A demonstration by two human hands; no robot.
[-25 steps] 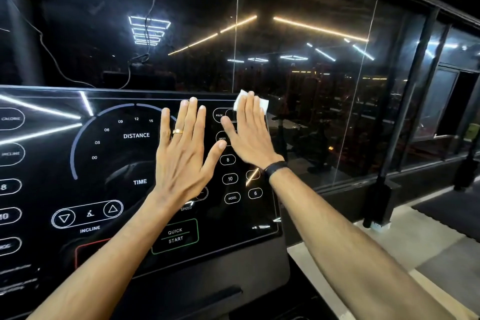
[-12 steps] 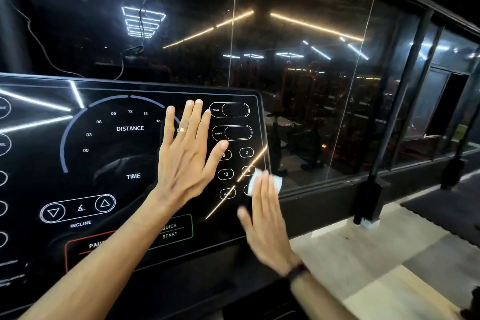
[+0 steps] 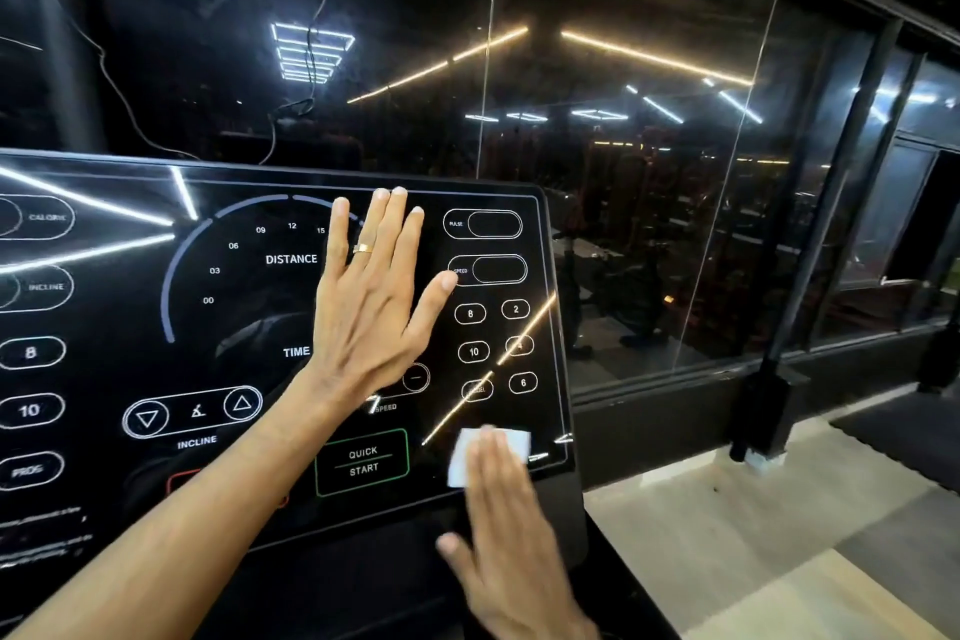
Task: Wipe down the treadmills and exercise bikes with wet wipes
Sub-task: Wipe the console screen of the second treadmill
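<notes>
A glossy black treadmill console (image 3: 249, 307) with white button markings fills the left and middle of the view. My left hand (image 3: 374, 291) lies flat on its centre, fingers straight and spread, a gold ring on one finger. My right hand (image 3: 506, 535), blurred by motion, presses a small white wet wipe (image 3: 514, 444) under straight fingers against the console's lower right corner, just right of the green QUICK START button (image 3: 362, 461). Most of the wipe is hidden under the fingers.
Behind the console stands a dark glass wall (image 3: 649, 172) that mirrors ceiling light strips and gym machines. A black post (image 3: 810, 276) rises at the right. Pale floor (image 3: 779, 535) with dark mats lies to the right and below.
My right hand has slid the wipe down the console's right side, from the top corner past the number buttons to the lower right corner. My left hand has stayed flat in place.
</notes>
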